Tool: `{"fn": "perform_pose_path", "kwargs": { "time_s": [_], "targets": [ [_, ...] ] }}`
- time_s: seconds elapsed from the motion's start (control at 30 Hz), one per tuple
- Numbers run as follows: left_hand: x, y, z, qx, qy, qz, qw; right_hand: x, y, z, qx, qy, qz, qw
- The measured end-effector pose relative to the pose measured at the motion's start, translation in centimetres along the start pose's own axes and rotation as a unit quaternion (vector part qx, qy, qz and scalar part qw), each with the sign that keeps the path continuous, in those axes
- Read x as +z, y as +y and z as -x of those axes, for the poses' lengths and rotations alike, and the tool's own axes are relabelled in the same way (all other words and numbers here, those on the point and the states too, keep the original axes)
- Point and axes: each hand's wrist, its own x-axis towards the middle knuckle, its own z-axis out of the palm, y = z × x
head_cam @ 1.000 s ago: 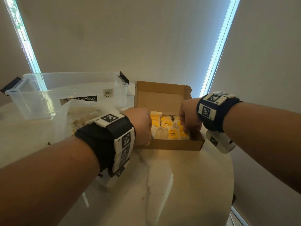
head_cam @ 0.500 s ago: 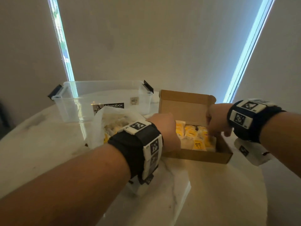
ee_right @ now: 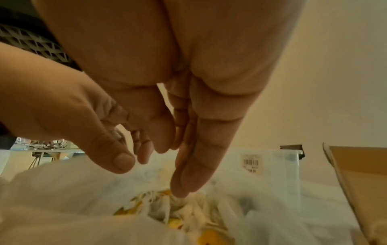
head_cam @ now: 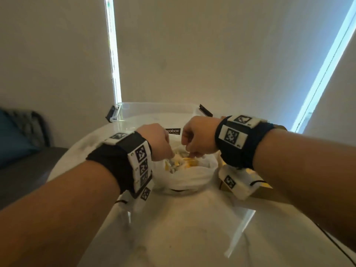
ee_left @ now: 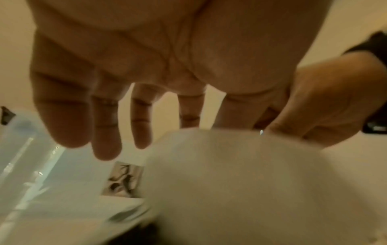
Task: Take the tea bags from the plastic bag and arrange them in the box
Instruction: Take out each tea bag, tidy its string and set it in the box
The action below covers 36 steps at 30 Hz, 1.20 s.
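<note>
The white plastic bag [head_cam: 185, 177] lies open at the table's middle, with yellow-tagged tea bags [head_cam: 182, 163] heaped inside. Both hands hover over its mouth. My left hand [head_cam: 171, 156] hangs over the bag's left rim with relaxed, spread fingers [ee_left: 106, 149] and holds nothing. My right hand [head_cam: 191, 155] points straight fingers down into the bag; in the right wrist view one fingertip [ee_right: 180, 193] reaches the tea bags [ee_right: 188, 213]. The cardboard box [head_cam: 264, 192] sits to the right, mostly hidden under my right wrist; its wall [ee_right: 360, 185] shows at the right edge.
A clear plastic storage container [head_cam: 154, 110] with black latches stands just behind the bag, its barcode label [ee_right: 251, 163] facing me. The round marble table [head_cam: 183, 228] stretches toward me. A dark sofa [head_cam: 21, 164] stands past the table's left edge.
Both hands left the cardboard box and moved left to the plastic bag. The view swung left, so the box now sits under my right wrist.
</note>
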Motion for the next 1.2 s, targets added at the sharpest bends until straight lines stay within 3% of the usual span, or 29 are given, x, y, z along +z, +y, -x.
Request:
{"fn": "perform_pose_path", "kwargs": {
  "time_s": [0.1,0.23,0.47,0.57,0.73,0.9,1.1,1.2],
  "targets": [
    [0.4,-1.2,0.5,-0.015,-0.029,-0.001,0.999,1.4,-0.2,-0.9,0.026,-0.042,0.087,0.995],
    [0.8,-3.2,0.7,-0.062,-0.109,0.115,0.985,3.0,0.9,-0.2,0.079,-0.098,0.131,0.983],
    [1.8,-4.5,0.7,-0.120,-0.124,0.245,0.954,3.8,0.8,0.8,0.095,-0.089,0.138,0.982],
    [2.2,-4.8,0.2,-0.135,-0.102,0.281,0.945,3.5,0.4,0.3,0.098,-0.091,0.099,0.986],
    [2.4,-5.2,-0.6,-0.152,-0.119,0.441,0.877,3.3,0.6,-0.3,0.109,-0.087,-0.007,0.990],
    [3.0,-5.1,-1.0,-0.139,-0.128,0.463,0.866,3.6,-0.7,-1.4,0.087,-0.074,-0.073,0.991],
    [4.0,-4.9,-1.7,-0.108,-0.122,0.560,0.812,3.7,-1.0,-1.8,0.058,-0.083,-0.139,0.985],
    [4.6,-4.9,-2.1,-0.097,-0.107,0.561,0.815,3.9,-0.6,-1.6,0.043,-0.060,-0.154,0.985]
  ]
}}
